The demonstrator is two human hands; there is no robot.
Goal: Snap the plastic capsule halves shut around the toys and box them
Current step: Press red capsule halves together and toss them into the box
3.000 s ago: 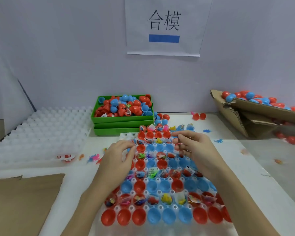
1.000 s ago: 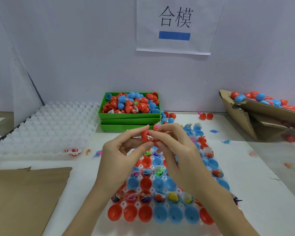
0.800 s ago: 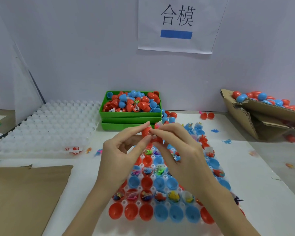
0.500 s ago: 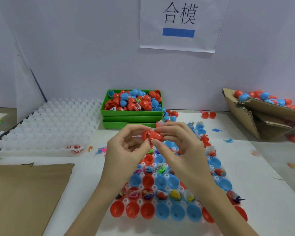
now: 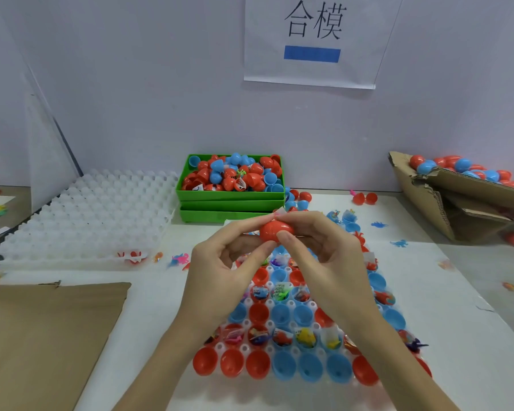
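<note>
A red capsule (image 5: 275, 229) hangs above the table, both halves pressed together, with a scrap of clear wrapper sticking out at its top. My left hand (image 5: 220, 274) pinches its left end and my right hand (image 5: 324, 256) pinches its right end. Below my hands lies a white holder tray (image 5: 291, 305) with red and blue capsule halves, some holding small wrapped toys, others bare. A cardboard box (image 5: 445, 209) at the right holds closed red and blue capsules.
Stacked green bins (image 5: 230, 200) of loose halves stand at the back centre. A bare white holder tray (image 5: 83, 215) lies at the left, a flat cardboard sheet (image 5: 42, 336) at the front left. Small toys and loose halves lie scattered on the white table.
My hands rose from the tray with two red halves and a toy, then pushed the halves together into one capsule. The view shifted slightly.
</note>
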